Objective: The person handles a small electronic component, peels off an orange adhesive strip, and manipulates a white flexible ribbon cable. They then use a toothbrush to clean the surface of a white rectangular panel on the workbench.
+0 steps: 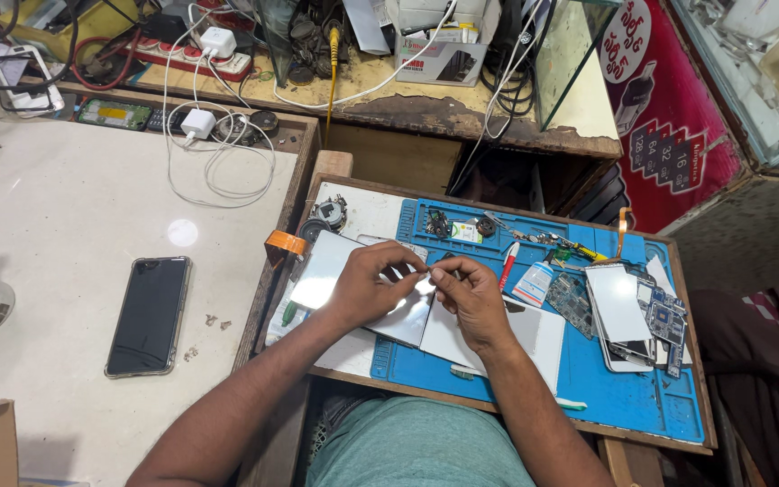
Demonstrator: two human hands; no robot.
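Left hand (367,287) and right hand (469,298) pinch a small unclear part over a blue mat (628,397). A white tube (532,283) lies just beside; a red sign (669,117) stands far right.

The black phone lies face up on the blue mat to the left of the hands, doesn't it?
Not quite: the black phone lies face up on the white table, left of the hands and off the blue mat, as the head view shows.

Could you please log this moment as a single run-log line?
left hand: pinching small part | right hand: pinching same part | under hands: white panel | surface: blue mat
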